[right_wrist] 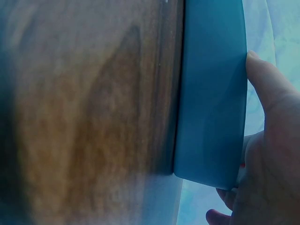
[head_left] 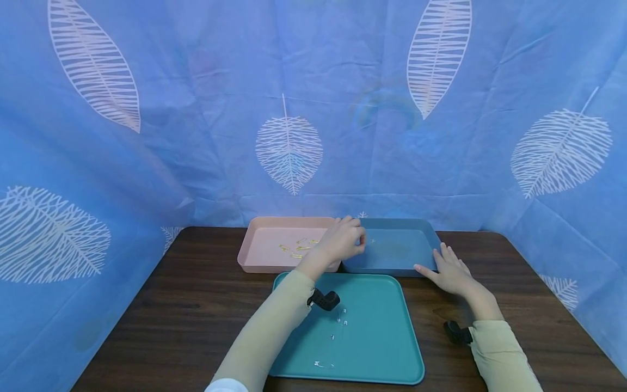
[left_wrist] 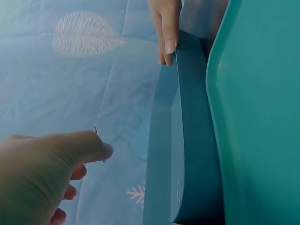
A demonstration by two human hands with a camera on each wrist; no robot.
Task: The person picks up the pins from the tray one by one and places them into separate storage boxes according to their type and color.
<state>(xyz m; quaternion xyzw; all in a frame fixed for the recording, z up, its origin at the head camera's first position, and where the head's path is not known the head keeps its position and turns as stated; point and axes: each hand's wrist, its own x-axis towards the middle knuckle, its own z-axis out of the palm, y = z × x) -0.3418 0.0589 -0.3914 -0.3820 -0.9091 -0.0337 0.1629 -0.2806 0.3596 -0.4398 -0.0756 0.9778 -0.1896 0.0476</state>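
One silver pin pinched in the left hand by the blue tray, right hand just chilling on its rim, fingers spread.

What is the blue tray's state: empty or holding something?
Not empty: the left wrist view shows a small pin inside the blue tray.

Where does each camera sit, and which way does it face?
Head: on the head, facing forward and down over the teal tray; left hand and right hand show.
Left wrist: on that wrist, facing the blue tray; both hands show.
Right wrist: on that wrist, facing the tabletop; right hand shows.
Wrist views share the blue tray and right hand.
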